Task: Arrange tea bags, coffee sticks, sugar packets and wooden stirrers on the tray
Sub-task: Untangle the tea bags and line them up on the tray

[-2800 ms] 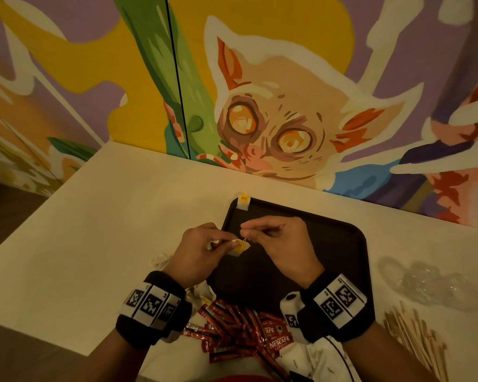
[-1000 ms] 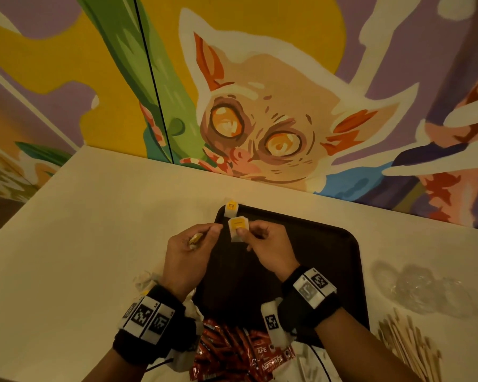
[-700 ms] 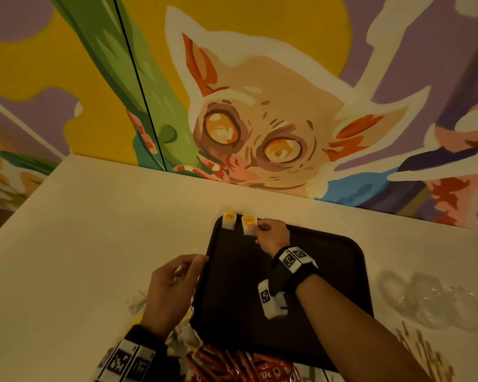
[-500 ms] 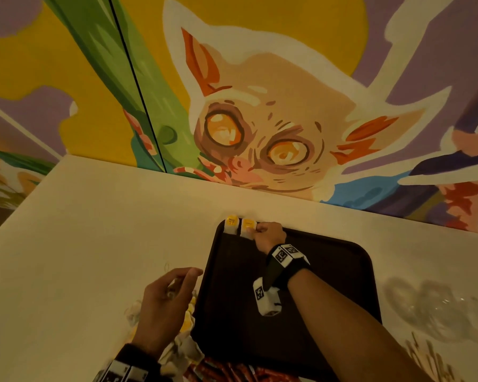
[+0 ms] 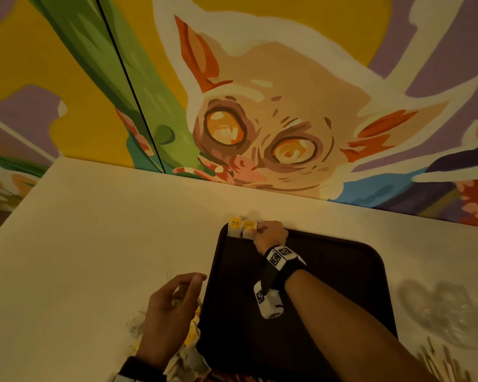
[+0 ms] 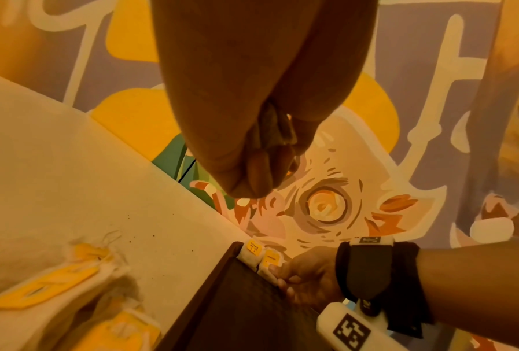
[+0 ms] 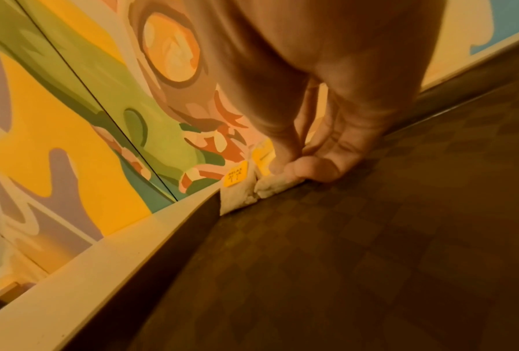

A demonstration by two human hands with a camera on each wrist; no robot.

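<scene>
A dark brown tray (image 5: 329,285) lies on the cream table. At its far left corner one tea bag (image 5: 235,227) with a yellow tag leans upright against the rim. Right beside it stands a second tea bag (image 5: 248,230), pinched by my right hand (image 5: 255,230). In the right wrist view the thumb and fingers of that hand (image 7: 285,171) grip the second bag (image 7: 277,186) next to the first (image 7: 237,187). My left hand (image 5: 188,285) hovers at the tray's left edge, fingers curled on a small greyish scrap (image 6: 274,128).
A pile of loose tea bags (image 6: 71,285) lies on the table under my left hand. Red coffee sticks (image 5: 232,377) show at the bottom edge. Wooden stirrers (image 5: 442,362) and a crumpled clear plastic bag (image 5: 447,312) lie right of the tray. A painted wall runs just behind the table.
My right hand carried the second tea bag to the tray's far left corner and set it beside the first. My left hand drew back toward the tea bag pile.
</scene>
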